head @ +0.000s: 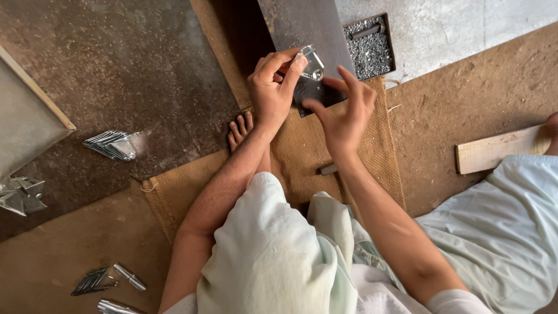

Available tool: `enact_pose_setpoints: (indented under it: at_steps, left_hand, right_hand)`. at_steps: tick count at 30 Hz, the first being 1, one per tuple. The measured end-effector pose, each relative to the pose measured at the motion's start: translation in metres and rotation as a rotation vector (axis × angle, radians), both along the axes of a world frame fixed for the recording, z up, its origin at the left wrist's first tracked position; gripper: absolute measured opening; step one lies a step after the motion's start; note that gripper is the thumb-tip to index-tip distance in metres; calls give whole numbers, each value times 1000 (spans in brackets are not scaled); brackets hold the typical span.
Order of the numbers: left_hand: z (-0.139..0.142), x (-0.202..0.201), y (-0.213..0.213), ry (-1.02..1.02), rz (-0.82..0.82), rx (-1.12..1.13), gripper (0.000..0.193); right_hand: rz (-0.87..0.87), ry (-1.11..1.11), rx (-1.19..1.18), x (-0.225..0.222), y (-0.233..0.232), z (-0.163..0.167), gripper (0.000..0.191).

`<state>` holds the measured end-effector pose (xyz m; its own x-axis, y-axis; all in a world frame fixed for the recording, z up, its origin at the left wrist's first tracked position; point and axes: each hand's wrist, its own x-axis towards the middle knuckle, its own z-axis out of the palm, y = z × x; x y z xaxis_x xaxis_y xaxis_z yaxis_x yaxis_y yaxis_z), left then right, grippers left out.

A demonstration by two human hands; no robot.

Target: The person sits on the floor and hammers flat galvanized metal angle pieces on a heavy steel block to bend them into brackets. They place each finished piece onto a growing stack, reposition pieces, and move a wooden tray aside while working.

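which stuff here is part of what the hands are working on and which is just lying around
In use: left hand, right hand, shiny metal piece, dark metal block, tray of small metal bits.

Lying about: wooden plank, stacks of metal pieces, burlap mat.

metal piece [313, 63] on plate [302, 29], tray [369, 46] right

Floor workshop; tray of metal filings [370, 51], stacked metal parts [111, 145].
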<state>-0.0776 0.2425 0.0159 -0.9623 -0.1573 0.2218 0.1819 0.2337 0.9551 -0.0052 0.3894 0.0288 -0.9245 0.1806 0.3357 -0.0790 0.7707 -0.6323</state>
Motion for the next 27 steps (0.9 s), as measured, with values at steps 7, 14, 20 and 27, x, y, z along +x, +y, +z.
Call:
enact_pose_setpoints:
  at_steps: [7,14,20,27]
  left_hand:
    - [-7,4,3,137,-47,-207,12]
    - [-15,7,2,185,-66,-254,12]
    - [-25,1,6,295,-68,-442,13]
    - [-40,6,6,327,-49,-512,20]
  right_hand:
    - [100,-728,116,161,87,-21,57]
    - [9,-872,-408,159,107,2,27]
    - [146,-743,-326,110,98,58,51]
    - [252,-547,-288,73,76,74,36]
